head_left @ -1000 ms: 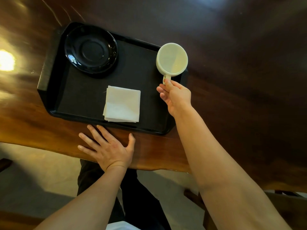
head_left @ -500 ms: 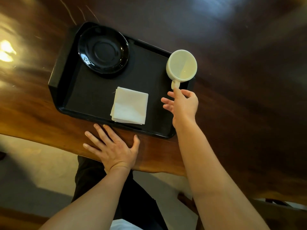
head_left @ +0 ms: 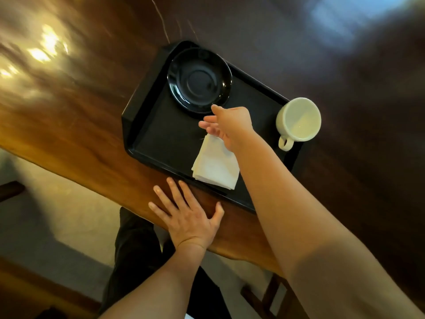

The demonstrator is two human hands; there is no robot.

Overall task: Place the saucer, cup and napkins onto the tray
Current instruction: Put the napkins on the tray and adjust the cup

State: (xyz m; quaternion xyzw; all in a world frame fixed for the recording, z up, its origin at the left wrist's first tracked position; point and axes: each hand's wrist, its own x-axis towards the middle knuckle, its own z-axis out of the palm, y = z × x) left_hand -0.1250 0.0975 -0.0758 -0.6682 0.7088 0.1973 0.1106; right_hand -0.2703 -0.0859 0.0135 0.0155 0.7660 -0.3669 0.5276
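Note:
A black tray lies on the dark wooden table. The black saucer sits in its far left corner. A stack of white napkins lies near its front edge. The cream cup stands at the tray's right end, handle toward me. My right hand hovers over the tray between saucer and napkins, fingers apart, holding nothing; it hides the napkins' far corner. Flat on the table edge just in front of the tray rests my left hand, fingers spread.
The wooden table reaches far left and right of the tray, with bright light reflections at the left. Its front edge runs diagonally. Below are a pale floor, my dark trousers and a wooden chair frame.
My right hand let go of the cup's handle and moved left over the middle of the tray. The cup stays at the tray's right end. The view swung, so everything appears shifted right.

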